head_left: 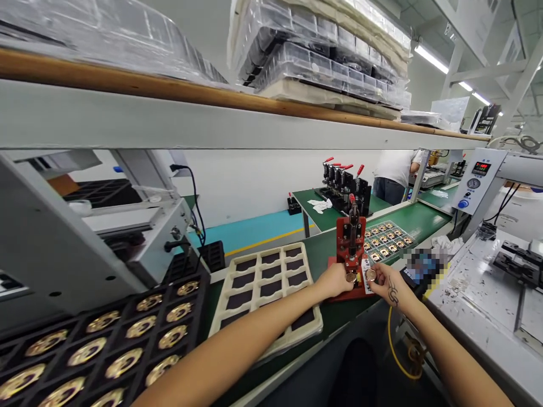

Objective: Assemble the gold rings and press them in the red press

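Note:
A red hand press (351, 237) with an upright lever stands on the green bench. At its base, my left hand (337, 280) is closed, its fingertips at a small round gold-coloured part (351, 277); whether that part sits in the press or only in my fingers is hard to tell. Just right of the press, my right hand (387, 282) pinches another round gold-rimmed part (370, 275) between thumb and fingers. Behind it is a clear tray (396, 249) with several gold parts in its pockets. A cream tray (311, 323) with dark-lined compartments lies under my left forearm.
A black tray (163, 314) of gold rings lies at the left. Overhead runs a shelf (254, 121) with wrapped plastic trays. A grey machine with a control box (477, 183) stands right. Several lever presses (345, 189) and a person (392, 175) are farther back.

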A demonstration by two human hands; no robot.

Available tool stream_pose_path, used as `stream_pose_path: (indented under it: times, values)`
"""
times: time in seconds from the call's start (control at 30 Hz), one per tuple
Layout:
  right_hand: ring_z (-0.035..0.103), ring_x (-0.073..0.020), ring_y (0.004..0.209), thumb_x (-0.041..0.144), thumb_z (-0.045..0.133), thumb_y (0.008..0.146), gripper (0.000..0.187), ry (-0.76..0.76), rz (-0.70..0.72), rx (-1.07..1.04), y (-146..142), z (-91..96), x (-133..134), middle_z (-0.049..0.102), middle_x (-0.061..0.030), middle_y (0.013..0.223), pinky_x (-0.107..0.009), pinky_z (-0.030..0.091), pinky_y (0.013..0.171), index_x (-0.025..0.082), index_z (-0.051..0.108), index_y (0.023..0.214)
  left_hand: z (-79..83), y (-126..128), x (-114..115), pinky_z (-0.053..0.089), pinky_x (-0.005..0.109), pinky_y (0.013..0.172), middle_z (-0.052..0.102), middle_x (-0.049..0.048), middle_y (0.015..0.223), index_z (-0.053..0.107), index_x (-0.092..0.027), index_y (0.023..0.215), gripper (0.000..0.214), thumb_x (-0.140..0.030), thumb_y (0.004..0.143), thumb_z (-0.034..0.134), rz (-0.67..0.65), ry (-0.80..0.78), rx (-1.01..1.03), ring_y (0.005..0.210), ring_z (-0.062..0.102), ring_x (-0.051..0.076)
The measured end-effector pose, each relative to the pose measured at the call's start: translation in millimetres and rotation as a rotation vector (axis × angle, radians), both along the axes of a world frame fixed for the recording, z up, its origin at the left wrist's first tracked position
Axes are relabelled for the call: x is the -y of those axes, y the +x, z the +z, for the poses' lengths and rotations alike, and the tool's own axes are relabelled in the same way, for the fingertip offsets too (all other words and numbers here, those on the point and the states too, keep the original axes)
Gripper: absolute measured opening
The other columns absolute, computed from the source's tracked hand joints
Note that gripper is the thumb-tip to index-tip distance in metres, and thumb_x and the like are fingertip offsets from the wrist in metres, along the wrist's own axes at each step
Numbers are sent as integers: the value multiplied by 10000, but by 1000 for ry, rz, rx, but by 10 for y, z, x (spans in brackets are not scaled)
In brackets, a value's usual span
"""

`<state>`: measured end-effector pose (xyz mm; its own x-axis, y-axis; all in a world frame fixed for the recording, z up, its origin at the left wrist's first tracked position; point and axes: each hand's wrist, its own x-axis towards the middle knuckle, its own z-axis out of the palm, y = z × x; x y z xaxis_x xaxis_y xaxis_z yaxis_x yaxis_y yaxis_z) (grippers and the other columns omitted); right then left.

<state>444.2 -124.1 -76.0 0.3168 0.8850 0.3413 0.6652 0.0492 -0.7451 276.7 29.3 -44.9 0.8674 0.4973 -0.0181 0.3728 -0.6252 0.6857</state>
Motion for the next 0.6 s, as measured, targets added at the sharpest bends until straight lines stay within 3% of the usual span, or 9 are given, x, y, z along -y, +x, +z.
stream_pose_path:
  times: [0.1, 0.2, 0.27, 0.37, 0.47, 0.6]
  values:
    - [532, -143, 633, 210, 667, 830, 189, -37, 51, 4, -16, -128, -160, 567, 40, 732, -250, 432, 608, 188, 669, 1017, 96, -154, -1, 464, 269, 646, 658, -12, 756, 713, -154, 888, 169, -309, 889, 782, 2, 50, 6, 686, 600, 155]
    - [579, -169, 733, 210, 711, 821, 174, -55, 92, 53, -42, -186, -334, 614, -1, 844, -272, 476, 689, 188, 700, 993, 312, -515, -89, 341, 264, 575, 531, -54, 601, 721, -169, 835, 101, -255, 803, 763, 33, 96, 27, 591, 502, 143]
    - [604, -191, 808, 202, 755, 790, 175, -69, 123, 96, -60, -175, -438, 633, -30, 936, -293, 498, 758, 190, 728, 962, 500, -842, -175, 336, 265, 579, 508, -61, 622, 738, -182, 932, 160, -278, 805, 723, 68, 125, 59, 591, 483, 147]
    - [653, -223, 898, 160, 780, 753, 230, -94, 189, 140, -104, -113, -557, 676, -52, 1015, -308, 521, 840, 209, 774, 978, 770, -1332, -260, 437, 279, 663, 613, 2, 835, 742, -201, 1022, 254, -352, 824, 695, 147, 155, 156, 718, 551, 175]
    - [688, -244, 965, 125, 777, 730, 288, -97, 223, 167, -155, -41, -579, 722, -59, 1051, -303, 536, 869, 233, 803, 996, 948, -1733, -238, 529, 317, 744, 682, 54, 989, 713, -211, 1015, 319, -436, 796, 772, 260, -38, 291, 825, 634, 204]
    - [686, -222, 802, 302, 828, 760, 134, -32, 139, 192, -80, 143, -442, 735, -51, 889, -284, 548, 751, 213, 796, 856, 1017, -2219, -105, 562, 308, 664, 692, 13, 828, 681, -212, 1033, 469, -482, 721, 905, 434, -409, 484, 702, 650, 181]
